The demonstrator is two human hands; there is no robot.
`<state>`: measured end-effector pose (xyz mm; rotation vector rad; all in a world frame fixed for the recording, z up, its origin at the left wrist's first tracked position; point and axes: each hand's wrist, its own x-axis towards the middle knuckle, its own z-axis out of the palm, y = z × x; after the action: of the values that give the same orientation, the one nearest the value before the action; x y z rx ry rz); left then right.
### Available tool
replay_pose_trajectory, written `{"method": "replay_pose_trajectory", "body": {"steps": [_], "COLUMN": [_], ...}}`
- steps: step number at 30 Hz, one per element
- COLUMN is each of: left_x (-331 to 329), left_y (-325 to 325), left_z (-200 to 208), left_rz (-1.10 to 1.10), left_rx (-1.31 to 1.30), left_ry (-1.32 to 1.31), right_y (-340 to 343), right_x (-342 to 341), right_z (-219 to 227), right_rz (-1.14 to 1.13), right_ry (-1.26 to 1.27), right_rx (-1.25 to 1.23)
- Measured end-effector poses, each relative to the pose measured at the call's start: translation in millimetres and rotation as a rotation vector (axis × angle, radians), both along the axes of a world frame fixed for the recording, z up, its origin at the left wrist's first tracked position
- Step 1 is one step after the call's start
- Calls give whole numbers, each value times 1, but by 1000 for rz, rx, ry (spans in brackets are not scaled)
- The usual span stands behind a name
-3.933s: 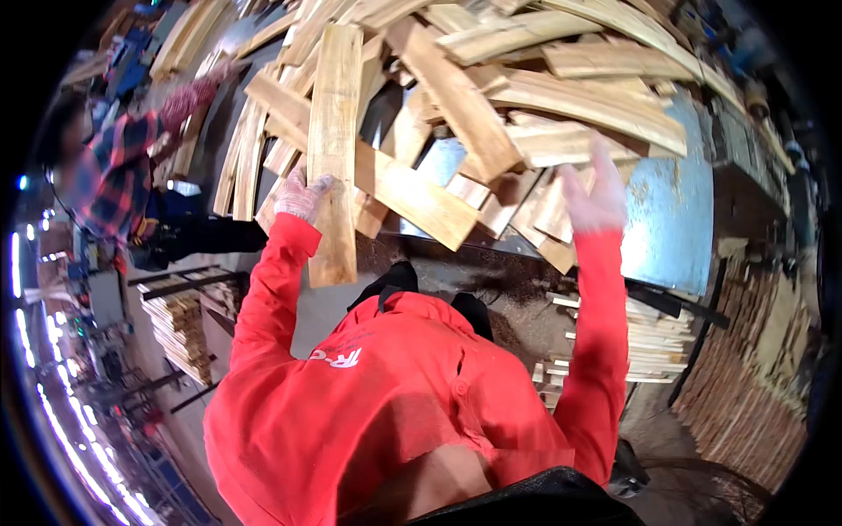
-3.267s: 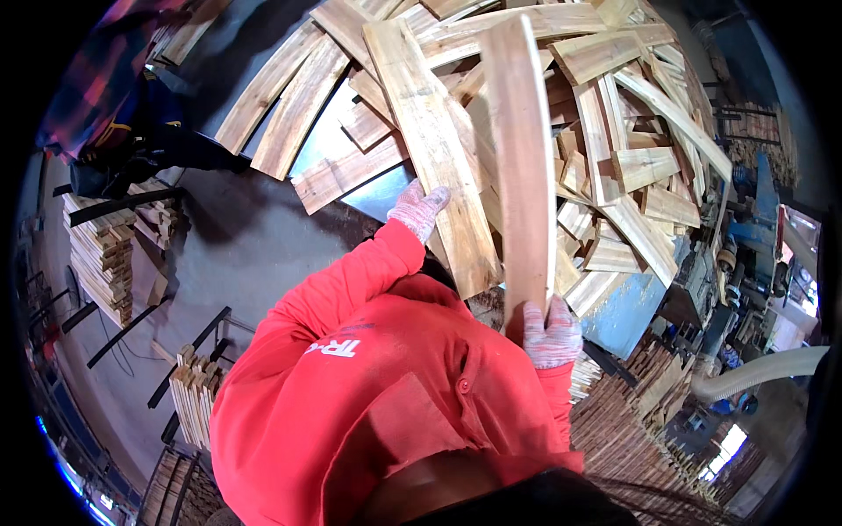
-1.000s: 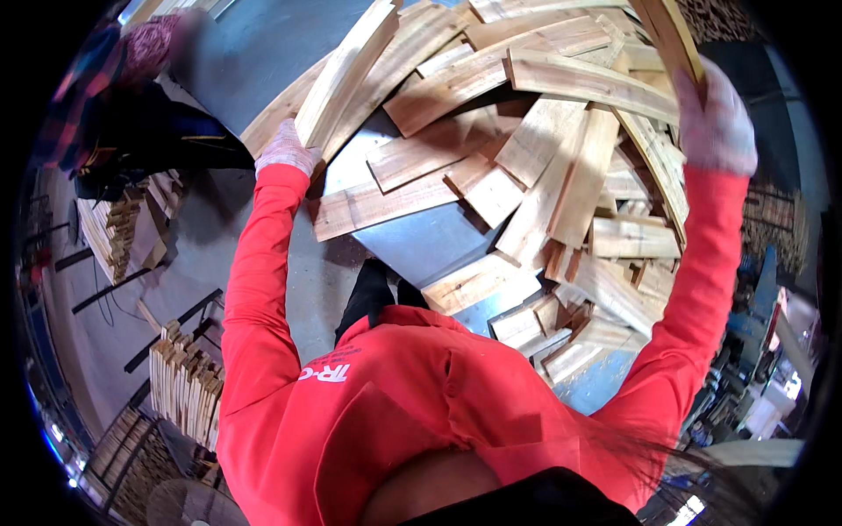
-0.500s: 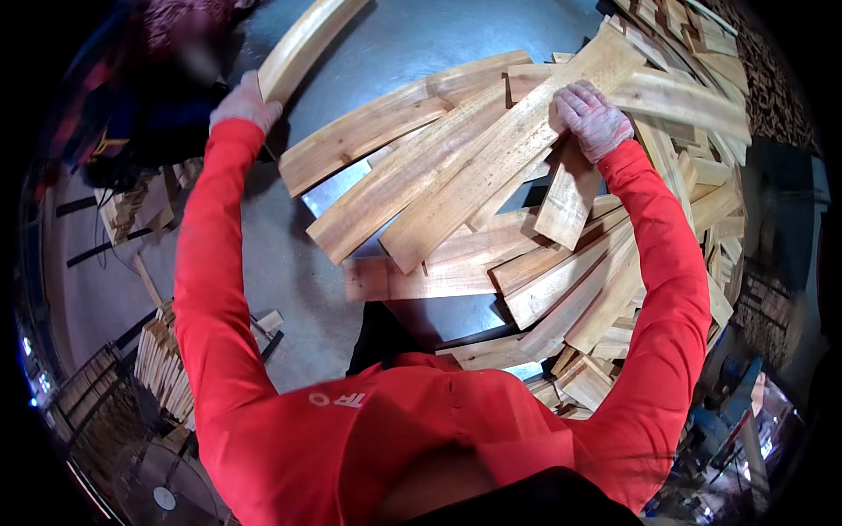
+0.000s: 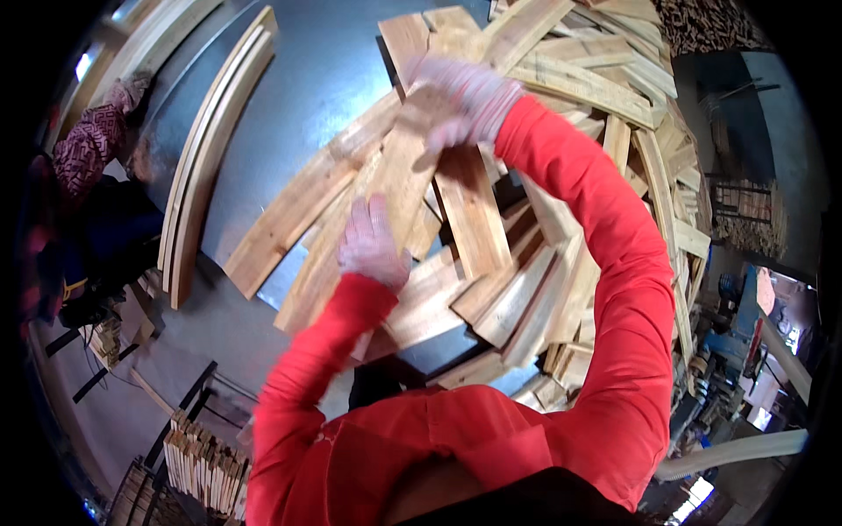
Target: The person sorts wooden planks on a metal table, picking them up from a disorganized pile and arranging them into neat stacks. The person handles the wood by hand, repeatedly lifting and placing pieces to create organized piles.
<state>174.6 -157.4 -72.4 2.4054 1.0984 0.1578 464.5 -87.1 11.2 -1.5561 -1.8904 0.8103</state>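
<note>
Both my hands wear pale, thin gloves. My left hand lies with fingers stretched out on a long wooden board that slants across the loose pile. Toward the far end of that board, my right hand reaches over it, fingers and thumb apart and blurred by motion. Its palm is hidden. Another board runs alongside to the left, and a shorter plank lies below my right hand. On the metal table, a neat stack of boards stands apart at the left.
A large heap of boards spreads over the right side. Below left, a rack holds upright wood strips. A person in a patterned head covering is at the far left. Machinery stands at the right.
My left hand has let go of the board at the far left and come right onto the pile. My right hand has shifted left along the boards. The whole view has turned somewhat.
</note>
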Motion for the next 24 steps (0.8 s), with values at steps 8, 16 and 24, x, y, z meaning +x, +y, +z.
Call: {"method": "replay_pose_trajectory", "body": {"steps": [8, 16, 24], "left_x": [-47, -22, -1], "left_y": [17, 64, 60], "left_z": [39, 56, -8], "left_rz": [83, 203, 410], "left_rx": [-415, -631, -832], "left_ry": [-492, -417, -653], "right_y": [1, -125, -311], "right_x": [146, 109, -49], "right_z": [-64, -26, 43], "right_rz": [-1191, -598, -1088], "right_ry": [-883, -815, -441], "right_rx": [0, -337, -746]}}
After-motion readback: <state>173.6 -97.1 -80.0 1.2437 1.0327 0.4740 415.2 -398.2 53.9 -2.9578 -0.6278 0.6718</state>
